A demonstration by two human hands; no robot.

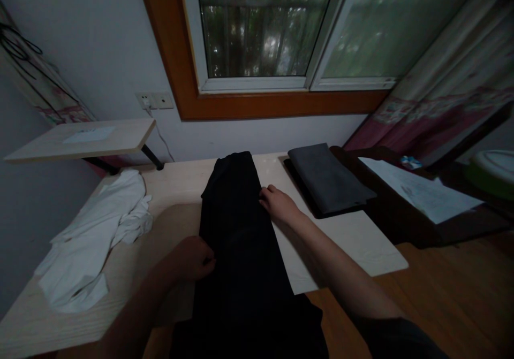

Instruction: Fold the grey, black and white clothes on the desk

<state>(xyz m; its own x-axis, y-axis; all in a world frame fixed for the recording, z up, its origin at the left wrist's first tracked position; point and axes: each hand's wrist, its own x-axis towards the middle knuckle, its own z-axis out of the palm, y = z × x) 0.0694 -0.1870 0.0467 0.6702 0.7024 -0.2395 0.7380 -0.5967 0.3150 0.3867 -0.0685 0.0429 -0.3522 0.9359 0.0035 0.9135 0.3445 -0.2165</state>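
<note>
the black cloth (pixel 236 220) lies lengthwise on the counter (pixel 176 183), between the fingers of both hands. the left hand (pixel 191 258) is curled at its left edge, nearer the body; the right hand (pixel 279 204) is at its right edge, farther out, fingers bent in near the thumb. whether either has cloth pinched, i cannot tell. left of the left fingers is a rumpled white cloth (pixel 96 236); right of the right fingers, a flat grey piece (pixel 327 180).
</note>
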